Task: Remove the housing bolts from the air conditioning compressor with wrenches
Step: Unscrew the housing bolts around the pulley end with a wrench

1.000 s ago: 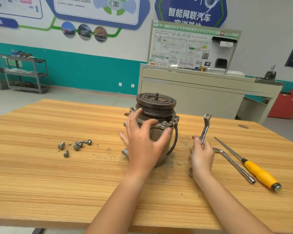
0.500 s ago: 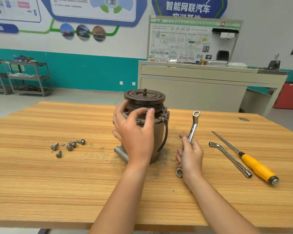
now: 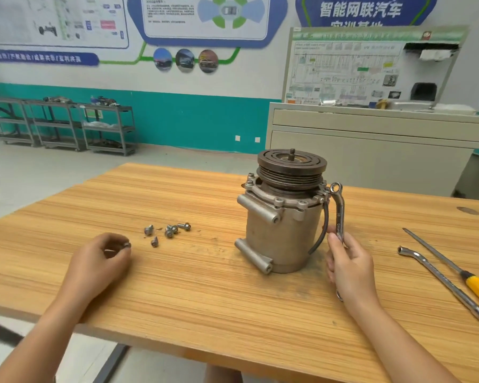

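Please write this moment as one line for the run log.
left hand: pinches bolt near loose bolts | right hand: grips wrench, upright beside compressor

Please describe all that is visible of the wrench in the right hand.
The wrench is a silvery metal bar, a ring at each end, upper neck bent. The right hand grips its lower half, holding it nearly upright. The upper ring is beside the compressor flange; the lower shows below the hand.
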`<state>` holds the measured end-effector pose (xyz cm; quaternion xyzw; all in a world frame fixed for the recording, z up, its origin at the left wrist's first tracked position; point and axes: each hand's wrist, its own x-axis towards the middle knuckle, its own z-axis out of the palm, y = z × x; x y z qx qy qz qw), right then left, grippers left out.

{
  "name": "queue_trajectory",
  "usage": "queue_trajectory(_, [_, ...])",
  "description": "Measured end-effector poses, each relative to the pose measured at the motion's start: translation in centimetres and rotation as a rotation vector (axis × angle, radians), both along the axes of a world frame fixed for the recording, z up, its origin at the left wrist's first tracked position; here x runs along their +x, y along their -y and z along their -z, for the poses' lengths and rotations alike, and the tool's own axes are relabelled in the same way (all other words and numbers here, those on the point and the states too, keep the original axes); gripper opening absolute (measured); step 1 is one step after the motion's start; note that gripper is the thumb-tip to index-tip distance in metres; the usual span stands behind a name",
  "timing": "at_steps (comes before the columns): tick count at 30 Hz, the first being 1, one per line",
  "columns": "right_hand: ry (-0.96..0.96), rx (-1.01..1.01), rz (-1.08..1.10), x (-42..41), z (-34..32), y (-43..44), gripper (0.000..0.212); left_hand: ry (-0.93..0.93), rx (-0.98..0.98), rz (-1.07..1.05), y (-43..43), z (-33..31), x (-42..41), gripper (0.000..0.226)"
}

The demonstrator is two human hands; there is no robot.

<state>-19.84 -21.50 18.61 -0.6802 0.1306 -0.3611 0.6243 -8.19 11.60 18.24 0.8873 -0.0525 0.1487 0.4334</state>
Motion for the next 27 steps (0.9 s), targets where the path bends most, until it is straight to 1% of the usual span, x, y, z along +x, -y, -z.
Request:
queue_trajectory(3, [-0.022,-0.054,0.0,-0.2,0.1,-0.1,0.023,-0.034,0.16,0.066,-0.2,-0.4,1.7,0.009])
queue_trajectory(6, [-0.012,-0.031,-0.003,-0.3,0.0,-0.2,0.021,-0.094,0.255,0.129,0.3,-0.3,3.6,0.009])
queue_trajectory(9, [-0.005,-0.003,0.01,-0.3,0.0,-0.1,0.02,-0.105,0.281,0.145,0.6,0.0,5.0,0.015])
queue_trajectory(13, [-0.02,0.0,0.039,-0.3,-0.1,0.1,0.021,-0.103,0.268,0.123,1.0,0.2,5.9,0.013])
queue_trajectory(15, [-0.018,0.0,0.042,-0.3,-0.2,0.1,0.021,-0.064,0.267,0.1,1.2,0.5,5.7,0.022])
queue_trajectory(17, [-0.013,0.002,0.036,-0.3,-0.1,0.0,0.021,0.062,0.189,0.063,1.5,0.5,4.9,0.025])
queue_trajectory(19, [-0.008,0.009,0.031,-0.3,-0.2,-0.1,0.022,0.176,-0.05,0.1,2.6,-0.2,3.5,0.025])
queue_trajectory(20, [-0.008,0.014,0.029,-0.3,-0.2,-0.1,0.022,0.18,-0.187,0.163,3.7,-1.0,2.7,0.028])
queue_trajectory(21, [-0.008,0.018,0.03,-0.3,-0.2,-0.1,0.023,0.158,-0.282,0.24,5.0,-1.9,1.9,0.035])
queue_trajectory(22, [-0.012,0.018,0.034,-0.3,-0.2,-0.1,0.023,0.122,-0.318,0.315,6.4,-2.8,1.1,0.046])
queue_trajectory(25, [-0.025,0.008,0.051,-0.4,-0.2,0.0,0.022,0.017,-0.266,0.454,11.0,-4.5,-1.2,0.103])
queue_trajectory(26, [-0.024,0.015,0.05,-0.4,-0.2,0.0,0.022,-0.005,-0.245,0.48,12.4,-4.8,-1.9,0.118])
queue_trajectory(27, [-0.022,0.022,0.047,-0.4,-0.2,0.0,0.022,-0.021,-0.229,0.502,13.7,-4.8,-2.4,0.127])
